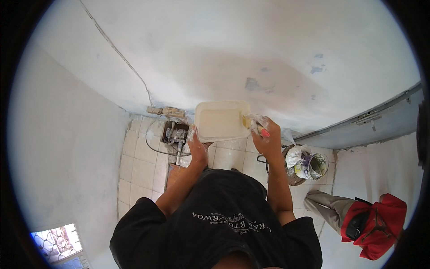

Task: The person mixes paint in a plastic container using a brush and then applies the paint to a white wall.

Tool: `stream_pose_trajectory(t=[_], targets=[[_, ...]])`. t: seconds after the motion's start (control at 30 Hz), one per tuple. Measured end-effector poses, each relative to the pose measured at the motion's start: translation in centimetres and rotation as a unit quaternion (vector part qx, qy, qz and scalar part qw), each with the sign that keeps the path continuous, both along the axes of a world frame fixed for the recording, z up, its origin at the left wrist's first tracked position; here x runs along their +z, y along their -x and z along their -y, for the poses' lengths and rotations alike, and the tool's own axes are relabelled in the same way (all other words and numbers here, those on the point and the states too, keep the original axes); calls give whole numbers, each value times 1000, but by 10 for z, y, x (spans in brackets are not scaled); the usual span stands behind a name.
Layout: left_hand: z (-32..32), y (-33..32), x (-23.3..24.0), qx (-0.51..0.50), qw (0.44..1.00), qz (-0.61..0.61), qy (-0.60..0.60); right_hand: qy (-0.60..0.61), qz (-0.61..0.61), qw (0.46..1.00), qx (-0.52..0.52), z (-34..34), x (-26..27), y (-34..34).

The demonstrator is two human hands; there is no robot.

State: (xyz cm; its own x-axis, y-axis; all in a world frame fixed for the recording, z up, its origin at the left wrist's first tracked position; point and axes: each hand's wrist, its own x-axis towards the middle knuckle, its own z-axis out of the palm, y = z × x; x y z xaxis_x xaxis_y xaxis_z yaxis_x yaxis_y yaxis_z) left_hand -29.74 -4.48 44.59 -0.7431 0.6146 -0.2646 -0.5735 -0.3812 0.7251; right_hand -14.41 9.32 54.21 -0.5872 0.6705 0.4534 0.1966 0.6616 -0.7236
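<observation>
My left hand [197, 145] grips the near left corner of a rectangular plastic tub [199, 109], held up in front of my chest. Pale, cream-coloured liquid [220, 123] lies inside it. At the tub's right side, my right hand [265, 134] is closed around a brush with a red-tipped handle [265, 133]. The brush's yellowish head [246, 121] rests at the right rim, partly covered by my fingers. White residue coats the fingers of both hands. Just beyond the tub rises a whitish wall [215, 67] with several grey patches.
A paint-smeared bucket [310, 166] and a white plastic bag [294, 155] stand on a round support at right. A person in a red shirt [374, 225] stands further right. A floor pit with a pump [176, 134] and a loose black cable [149, 144] lie at left. A door [373, 117] borders the wall.
</observation>
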Motion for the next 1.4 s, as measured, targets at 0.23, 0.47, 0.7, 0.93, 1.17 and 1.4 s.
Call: stream_pose_trajectory(t=[0.23,0.47,0.7,0.93,1.17,1.4], targets=[[-7,-8,5,56,997,24,52,25,3,999,37,15,8,7],[-7,-13,2,31,998,3,55,65,-6,997,51,19,2,18],[-5,-15,4,14,999,-11,51,240,-33,968,60,24,-5,35],[-4,-17,12,1,999,11,44,395,-108,910,67,29,-21,52],[-6,-15,0,-4,996,-8,91,415,-129,897,81,27,-16,53],[-4,-13,4,-46,996,-22,68,322,-104,941,-20,9,-106,56]])
